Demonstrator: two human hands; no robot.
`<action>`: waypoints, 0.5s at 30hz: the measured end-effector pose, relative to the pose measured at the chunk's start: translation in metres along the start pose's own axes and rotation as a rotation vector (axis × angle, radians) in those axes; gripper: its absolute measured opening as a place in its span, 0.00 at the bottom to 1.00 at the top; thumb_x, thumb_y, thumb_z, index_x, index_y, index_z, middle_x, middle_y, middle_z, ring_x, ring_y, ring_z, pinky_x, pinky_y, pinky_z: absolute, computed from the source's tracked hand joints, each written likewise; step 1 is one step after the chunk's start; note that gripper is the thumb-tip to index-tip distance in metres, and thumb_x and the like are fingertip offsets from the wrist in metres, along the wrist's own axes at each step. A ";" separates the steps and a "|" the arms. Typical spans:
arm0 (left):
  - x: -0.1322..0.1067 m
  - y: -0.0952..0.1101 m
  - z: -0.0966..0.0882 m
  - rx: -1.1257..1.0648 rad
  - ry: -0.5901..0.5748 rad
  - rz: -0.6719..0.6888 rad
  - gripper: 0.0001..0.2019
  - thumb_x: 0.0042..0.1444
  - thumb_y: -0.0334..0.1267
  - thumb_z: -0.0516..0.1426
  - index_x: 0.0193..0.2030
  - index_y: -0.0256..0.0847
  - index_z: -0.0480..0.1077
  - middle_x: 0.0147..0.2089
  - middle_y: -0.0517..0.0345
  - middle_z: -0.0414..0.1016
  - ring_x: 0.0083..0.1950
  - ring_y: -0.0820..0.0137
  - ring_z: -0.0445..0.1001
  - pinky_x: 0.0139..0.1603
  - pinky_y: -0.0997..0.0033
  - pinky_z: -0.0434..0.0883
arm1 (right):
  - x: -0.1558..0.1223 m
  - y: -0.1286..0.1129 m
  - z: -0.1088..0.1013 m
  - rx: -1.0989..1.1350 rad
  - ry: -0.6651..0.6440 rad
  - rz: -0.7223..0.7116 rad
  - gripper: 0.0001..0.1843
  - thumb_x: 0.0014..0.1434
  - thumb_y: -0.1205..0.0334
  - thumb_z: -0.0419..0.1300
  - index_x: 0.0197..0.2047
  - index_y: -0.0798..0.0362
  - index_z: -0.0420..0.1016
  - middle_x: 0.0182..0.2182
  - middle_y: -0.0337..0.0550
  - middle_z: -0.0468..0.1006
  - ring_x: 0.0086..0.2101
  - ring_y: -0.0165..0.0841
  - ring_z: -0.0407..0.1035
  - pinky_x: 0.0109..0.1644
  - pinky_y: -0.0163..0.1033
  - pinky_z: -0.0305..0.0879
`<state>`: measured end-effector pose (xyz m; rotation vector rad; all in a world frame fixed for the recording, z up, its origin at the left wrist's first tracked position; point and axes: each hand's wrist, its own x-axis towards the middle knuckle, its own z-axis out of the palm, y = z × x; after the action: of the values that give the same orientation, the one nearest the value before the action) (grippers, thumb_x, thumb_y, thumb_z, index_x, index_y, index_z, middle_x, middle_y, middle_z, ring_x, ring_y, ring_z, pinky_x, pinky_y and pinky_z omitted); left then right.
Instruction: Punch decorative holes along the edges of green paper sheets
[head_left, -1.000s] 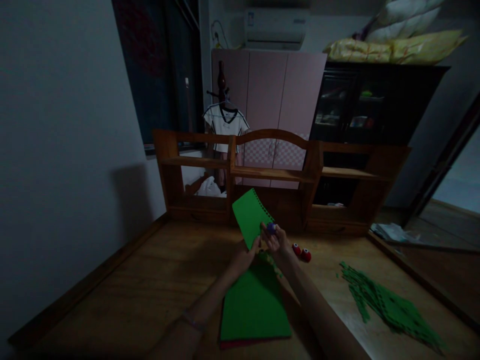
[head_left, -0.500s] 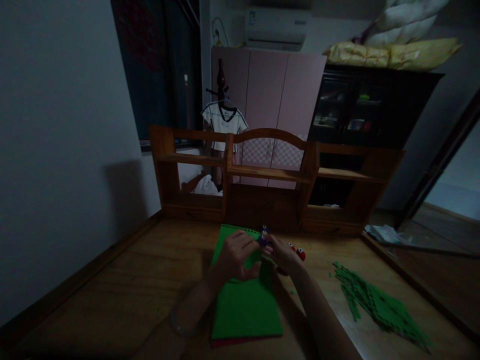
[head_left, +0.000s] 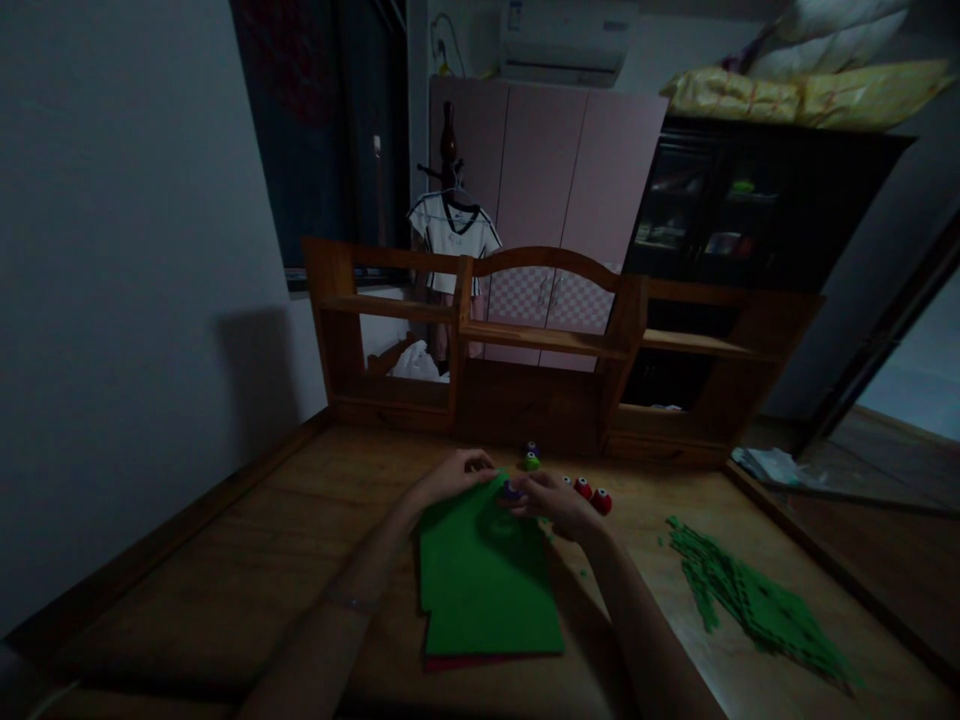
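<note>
My left hand (head_left: 457,474) is at the upper left of a green sheet (head_left: 480,570), its curled fingers gripping the top edge. That sheet is turned askew over a stack of green sheets, with a red layer showing at the bottom. In my right hand (head_left: 553,502), pinched between the fingers, is a small purple craft punch (head_left: 512,491), held at the sheet's upper edge. Beyond the hands stand a small green punch (head_left: 532,461) and a dark one (head_left: 532,447) behind it. Red punches (head_left: 601,501) with white eye-like spots sit right of my right hand.
Cut green strips and perforated scraps (head_left: 765,600) lie on the right of the wooden table (head_left: 255,560). Tiny green bits are scattered near my right wrist. A wooden shelf unit (head_left: 536,340) spans the table's back; a wall (head_left: 150,300) borders the left.
My left hand has moved back and left, and the top sheet is now turned and shifted left. The purple punch has come down to the sheet's edge. The green punch is now visible.
</note>
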<state>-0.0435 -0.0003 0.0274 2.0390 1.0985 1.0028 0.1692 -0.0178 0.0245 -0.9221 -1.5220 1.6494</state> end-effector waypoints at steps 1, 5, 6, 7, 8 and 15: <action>0.000 -0.001 -0.001 -0.037 -0.038 -0.009 0.16 0.47 0.49 0.56 0.34 0.39 0.73 0.33 0.53 0.75 0.34 0.66 0.71 0.35 0.72 0.64 | 0.000 -0.001 0.001 -0.009 -0.005 -0.003 0.13 0.49 0.54 0.60 0.33 0.55 0.73 0.32 0.43 0.76 0.33 0.32 0.73 0.40 0.37 0.70; -0.004 0.001 -0.005 -0.142 -0.145 -0.063 0.15 0.42 0.47 0.60 0.34 0.38 0.73 0.34 0.54 0.75 0.37 0.65 0.71 0.37 0.72 0.64 | -0.003 -0.004 0.006 -0.030 -0.024 -0.001 0.13 0.50 0.54 0.60 0.34 0.54 0.73 0.31 0.42 0.76 0.32 0.32 0.73 0.38 0.37 0.70; -0.005 0.003 -0.005 -0.150 -0.166 -0.083 0.15 0.41 0.46 0.61 0.34 0.38 0.73 0.34 0.54 0.75 0.37 0.65 0.71 0.37 0.72 0.64 | -0.003 -0.004 0.007 -0.033 -0.028 0.002 0.13 0.50 0.53 0.59 0.34 0.54 0.73 0.30 0.42 0.76 0.31 0.32 0.73 0.36 0.36 0.70; -0.006 0.004 -0.005 -0.155 -0.182 -0.099 0.15 0.40 0.45 0.61 0.34 0.37 0.74 0.34 0.54 0.75 0.37 0.65 0.71 0.37 0.72 0.64 | -0.003 -0.005 0.008 -0.038 -0.031 0.008 0.13 0.50 0.53 0.59 0.34 0.54 0.73 0.29 0.42 0.76 0.30 0.32 0.73 0.35 0.36 0.69; -0.007 0.006 -0.005 -0.157 -0.193 -0.110 0.15 0.40 0.45 0.61 0.34 0.37 0.74 0.34 0.55 0.75 0.37 0.65 0.71 0.37 0.72 0.64 | -0.003 -0.005 0.007 -0.047 -0.023 0.013 0.14 0.50 0.53 0.59 0.34 0.54 0.73 0.29 0.42 0.76 0.29 0.32 0.73 0.33 0.36 0.69; -0.010 0.009 -0.010 -0.173 -0.225 -0.142 0.19 0.42 0.48 0.59 0.37 0.37 0.74 0.37 0.54 0.76 0.38 0.64 0.71 0.36 0.72 0.64 | 0.007 0.003 -0.013 -0.063 0.263 0.038 0.16 0.51 0.49 0.57 0.36 0.51 0.73 0.22 0.38 0.73 0.22 0.26 0.66 0.27 0.31 0.64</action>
<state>-0.0522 -0.0119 0.0362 1.8549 0.9866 0.7497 0.1763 -0.0052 0.0202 -1.1589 -1.3896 1.4481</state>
